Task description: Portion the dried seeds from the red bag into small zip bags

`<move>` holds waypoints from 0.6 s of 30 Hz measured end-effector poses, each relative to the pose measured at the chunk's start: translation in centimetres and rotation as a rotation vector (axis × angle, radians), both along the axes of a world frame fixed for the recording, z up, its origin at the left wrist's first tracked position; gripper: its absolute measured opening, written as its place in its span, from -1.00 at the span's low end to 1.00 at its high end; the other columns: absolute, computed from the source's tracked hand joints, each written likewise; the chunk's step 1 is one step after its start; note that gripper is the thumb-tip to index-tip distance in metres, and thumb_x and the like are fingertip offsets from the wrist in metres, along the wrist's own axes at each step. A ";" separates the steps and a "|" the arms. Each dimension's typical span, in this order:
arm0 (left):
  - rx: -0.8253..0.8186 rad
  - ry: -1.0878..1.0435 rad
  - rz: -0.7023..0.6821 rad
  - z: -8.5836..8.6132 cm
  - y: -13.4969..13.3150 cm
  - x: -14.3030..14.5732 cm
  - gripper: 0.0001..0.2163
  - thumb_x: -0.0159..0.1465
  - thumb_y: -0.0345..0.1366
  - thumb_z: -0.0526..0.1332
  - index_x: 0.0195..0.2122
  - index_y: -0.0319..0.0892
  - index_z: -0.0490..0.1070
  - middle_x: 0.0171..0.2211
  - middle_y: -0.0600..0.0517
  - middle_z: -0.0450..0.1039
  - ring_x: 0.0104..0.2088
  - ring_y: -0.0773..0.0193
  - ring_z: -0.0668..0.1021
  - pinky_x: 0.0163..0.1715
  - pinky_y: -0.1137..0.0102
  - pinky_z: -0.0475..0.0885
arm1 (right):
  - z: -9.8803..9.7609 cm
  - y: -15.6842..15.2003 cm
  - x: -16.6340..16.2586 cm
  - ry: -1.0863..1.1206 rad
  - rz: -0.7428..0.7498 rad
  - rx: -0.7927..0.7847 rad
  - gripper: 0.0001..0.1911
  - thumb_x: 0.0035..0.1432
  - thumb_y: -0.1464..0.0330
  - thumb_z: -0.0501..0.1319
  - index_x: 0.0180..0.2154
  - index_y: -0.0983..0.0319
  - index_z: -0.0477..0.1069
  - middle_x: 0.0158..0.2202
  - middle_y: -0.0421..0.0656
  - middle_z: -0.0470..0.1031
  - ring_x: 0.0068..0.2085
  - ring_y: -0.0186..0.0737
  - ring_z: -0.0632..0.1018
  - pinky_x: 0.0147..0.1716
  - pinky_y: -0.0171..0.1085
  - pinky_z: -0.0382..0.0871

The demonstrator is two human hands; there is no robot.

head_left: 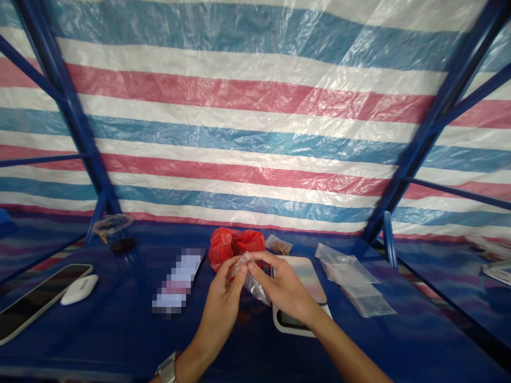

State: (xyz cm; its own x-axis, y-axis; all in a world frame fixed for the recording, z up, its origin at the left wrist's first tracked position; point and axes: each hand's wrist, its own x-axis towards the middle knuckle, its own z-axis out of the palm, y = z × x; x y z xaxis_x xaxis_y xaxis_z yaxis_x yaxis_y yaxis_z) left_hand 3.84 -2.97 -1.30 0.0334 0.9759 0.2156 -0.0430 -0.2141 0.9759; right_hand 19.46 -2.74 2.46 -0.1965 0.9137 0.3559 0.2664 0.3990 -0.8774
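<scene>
Both of my hands meet over the table, pinching a small clear plastic bag [257, 290] between thumbs and fingers. My left hand [227, 290] grips one side of its upper end, and my right hand [281, 284] has the other side. Whether anything is inside the bag I cannot tell. Just beyond my fingers sits a red plastic bag [219, 247], open at the top, with small brown pieces in it. A white digital scale [305, 274] lies partly under my right hand. Behind it rests a small clear bag of brown pieces [279, 246].
Several flat clear bags [351, 274] lie right of the scale. To the left are a phone with a blurred screen [178, 282], a dark-screened phone [43, 303], a white earbud case [80, 290] and a plastic cup [115, 234]. Blue metal posts [74, 117] and a striped tarp [255, 133] stand behind.
</scene>
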 end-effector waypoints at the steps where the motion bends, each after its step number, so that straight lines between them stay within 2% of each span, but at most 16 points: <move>1: 0.005 0.025 0.032 0.0 0.2 -0.5 -0.58 0.32 0.05 0.22 0.02 -0.15 0.47 0.01 -0.12 0.60 0.00 0.06 0.62 0.04 0.22 0.50 | -0.1 0.6 -0.2 -0.014 -0.004 0.005 -0.69 0.35 0.17 0.22 -0.03 0.18 0.59 -0.01 -0.12 0.65 0.01 -0.13 0.62 0.10 -0.18 0.41; 4: 0.037 0.186 0.077 -0.2 0.7 -1.7 -0.66 0.31 -0.01 0.25 -0.06 -0.14 0.48 -0.09 -0.08 0.61 -0.08 0.08 0.62 -0.02 0.24 0.48 | -0.2 2.9 -0.9 -0.181 -0.053 0.036 -0.72 0.37 0.29 0.17 -0.02 0.21 0.60 -0.01 -0.09 0.66 0.01 -0.13 0.63 0.08 -0.19 0.42; 7: 0.081 0.405 0.053 -0.2 1.1 -2.2 -0.76 0.33 -0.09 0.22 -0.13 -0.13 0.47 -0.18 -0.04 0.58 -0.16 0.11 0.60 -0.06 0.24 0.45 | -0.2 5.0 -1.7 -0.544 -0.135 0.099 -0.69 0.31 0.49 0.11 -0.10 0.23 0.62 -0.06 -0.05 0.68 -0.02 -0.08 0.63 0.06 -0.17 0.39; 9: 0.101 0.545 0.062 -0.4 1.4 -2.3 -0.80 0.34 -0.13 0.18 -0.14 -0.13 0.45 -0.18 -0.04 0.55 -0.15 0.10 0.59 -0.07 0.23 0.44 | -0.3 6.1 -2.2 -0.813 -0.201 0.122 -0.70 0.28 0.53 0.11 -0.15 0.26 0.62 -0.09 0.01 0.67 0.00 0.00 0.61 0.08 -0.11 0.34; 11: 0.100 0.685 0.084 -0.6 1.4 -2.3 -0.81 0.35 -0.15 0.15 -0.14 -0.12 0.44 -0.15 -0.06 0.52 -0.13 0.06 0.58 -0.07 0.21 0.43 | -0.5 7.0 -2.5 -0.990 -0.235 0.129 -0.75 0.26 0.51 0.15 -0.15 0.31 0.60 -0.09 0.08 0.66 0.03 0.07 0.58 0.10 -0.06 0.29; 14: 0.065 0.841 0.113 -1.1 1.4 -2.3 -0.78 0.38 -0.14 0.10 -0.10 -0.11 0.43 -0.09 -0.11 0.45 -0.13 0.03 0.59 -0.11 0.19 0.44 | -0.7 8.0 -2.4 -1.050 -0.204 0.151 -0.78 0.23 0.49 0.20 -0.12 0.32 0.57 -0.06 0.09 0.64 0.06 0.07 0.55 0.11 -0.07 0.23; 18: 0.027 0.860 0.151 -1.4 1.6 -2.8 -0.75 0.38 -0.14 0.10 -0.07 -0.11 0.46 0.00 -0.17 0.38 -0.14 0.03 0.59 -0.12 0.19 0.46 | -0.7 8.7 -1.9 -1.051 -0.082 0.221 -0.71 0.18 0.52 0.23 -0.06 0.26 0.54 -0.03 -0.02 0.64 0.08 -0.04 0.52 0.11 -0.13 0.17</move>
